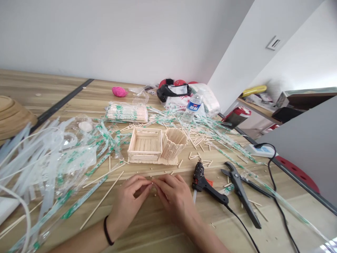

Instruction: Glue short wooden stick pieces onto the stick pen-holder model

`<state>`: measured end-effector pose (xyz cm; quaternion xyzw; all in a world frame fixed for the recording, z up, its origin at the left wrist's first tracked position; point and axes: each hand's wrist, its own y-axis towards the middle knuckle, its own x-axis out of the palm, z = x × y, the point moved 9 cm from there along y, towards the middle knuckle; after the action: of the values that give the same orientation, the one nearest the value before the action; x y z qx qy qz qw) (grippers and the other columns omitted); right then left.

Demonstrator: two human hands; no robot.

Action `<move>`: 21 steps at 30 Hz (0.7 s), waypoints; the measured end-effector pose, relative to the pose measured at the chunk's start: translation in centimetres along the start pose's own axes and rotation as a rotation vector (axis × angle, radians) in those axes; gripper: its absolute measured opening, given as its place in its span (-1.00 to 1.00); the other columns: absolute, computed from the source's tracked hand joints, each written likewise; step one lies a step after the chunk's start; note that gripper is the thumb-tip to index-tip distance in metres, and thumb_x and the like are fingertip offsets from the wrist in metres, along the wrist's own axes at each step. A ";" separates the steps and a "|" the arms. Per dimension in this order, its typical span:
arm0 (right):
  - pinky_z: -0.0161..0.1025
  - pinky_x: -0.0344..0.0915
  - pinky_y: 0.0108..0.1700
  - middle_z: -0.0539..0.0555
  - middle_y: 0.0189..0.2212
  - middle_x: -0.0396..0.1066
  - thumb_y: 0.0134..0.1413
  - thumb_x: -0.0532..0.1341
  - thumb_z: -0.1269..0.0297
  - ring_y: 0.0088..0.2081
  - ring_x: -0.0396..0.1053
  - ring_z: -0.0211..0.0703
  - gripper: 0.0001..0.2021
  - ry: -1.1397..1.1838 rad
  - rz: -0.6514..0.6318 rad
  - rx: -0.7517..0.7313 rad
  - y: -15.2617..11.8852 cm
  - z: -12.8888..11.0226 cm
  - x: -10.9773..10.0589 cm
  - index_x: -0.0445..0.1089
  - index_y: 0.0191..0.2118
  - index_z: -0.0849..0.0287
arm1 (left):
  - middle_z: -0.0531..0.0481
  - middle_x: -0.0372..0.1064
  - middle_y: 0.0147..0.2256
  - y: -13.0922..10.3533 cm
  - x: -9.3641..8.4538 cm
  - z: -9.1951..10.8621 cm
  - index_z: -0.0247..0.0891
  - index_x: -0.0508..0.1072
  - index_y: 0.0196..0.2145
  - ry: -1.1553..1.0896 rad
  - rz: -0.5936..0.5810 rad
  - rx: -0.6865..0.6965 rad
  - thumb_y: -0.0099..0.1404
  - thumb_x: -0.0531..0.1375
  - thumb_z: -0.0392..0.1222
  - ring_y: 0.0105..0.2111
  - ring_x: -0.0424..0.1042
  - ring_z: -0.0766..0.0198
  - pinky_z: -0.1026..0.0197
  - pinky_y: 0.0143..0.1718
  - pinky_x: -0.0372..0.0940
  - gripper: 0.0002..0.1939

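My left hand (pixel 128 201) and my right hand (pixel 176 198) meet fingertip to fingertip low above the table, both closed in a pinch. What sits between the fingertips is too small to make out. Just beyond them stands a little square tray (pixel 145 156) built of thin wooden sticks. A round stick cup (pixel 172 144) adjoins its right side, on the same stick base (pixel 168 161). To the right of my right hand lies a black glue gun (pixel 207 188), nozzle pointing away. Tiny cut stick bits lie around my fingers.
Farther right are grey-black cutters (pixel 240 195) and a power strip (pixel 262 151) with a black cable. Loose sticks (pixel 197 137), a wrapped stick bundle (pixel 127 113) and a water bottle (pixel 193 105) lie or stand behind. Plastic wrappers (pixel 79 158) and clear glue sticks (pixel 42 151) crowd the left.
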<state>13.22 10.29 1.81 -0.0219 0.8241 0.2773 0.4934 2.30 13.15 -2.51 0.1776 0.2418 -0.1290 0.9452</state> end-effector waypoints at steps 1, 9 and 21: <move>-0.21 0.21 -0.30 0.08 -0.32 0.47 0.19 0.06 0.46 -0.33 0.39 -0.18 -0.76 -0.007 0.007 0.023 -0.3 0.6 -0.6 0.42 -0.12 0.15 | -0.03 0.43 -0.33 0.0 0.1 0.0 -0.20 0.51 -0.34 -0.028 -0.019 -0.008 0.29 0.14 -0.22 -0.28 0.42 0.21 0.22 -0.26 0.30 -0.87; 0.00 0.33 -0.23 0.25 -0.08 0.36 -0.09 0.05 0.49 -0.12 0.36 0.14 -0.49 -0.456 -0.040 0.489 -8.8 11.7 -6.1 0.27 0.07 0.27 | 0.03 0.35 -0.44 0.2 2.0 -0.9 -0.21 0.53 -0.45 -0.479 -0.192 -0.294 0.19 0.23 -0.09 -0.45 0.33 0.30 0.31 -0.47 0.22 -0.83; -0.23 0.25 -0.41 0.06 -0.44 0.42 -0.09 0.24 0.10 -0.42 0.35 -0.06 -0.66 0.198 0.329 0.910 -11.2 13.8 -7.1 0.40 -0.18 0.17 | 0.08 0.35 -0.50 0.7 2.9 -1.5 -0.27 0.52 -0.49 -0.694 -0.331 -0.389 0.14 0.29 -0.12 -0.47 0.25 0.36 0.32 -0.40 0.13 -0.83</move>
<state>31.43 5.73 -2.20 0.3000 0.8972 -0.0400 0.3217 4.40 13.94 -4.97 -0.0992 -0.0456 -0.2828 0.9529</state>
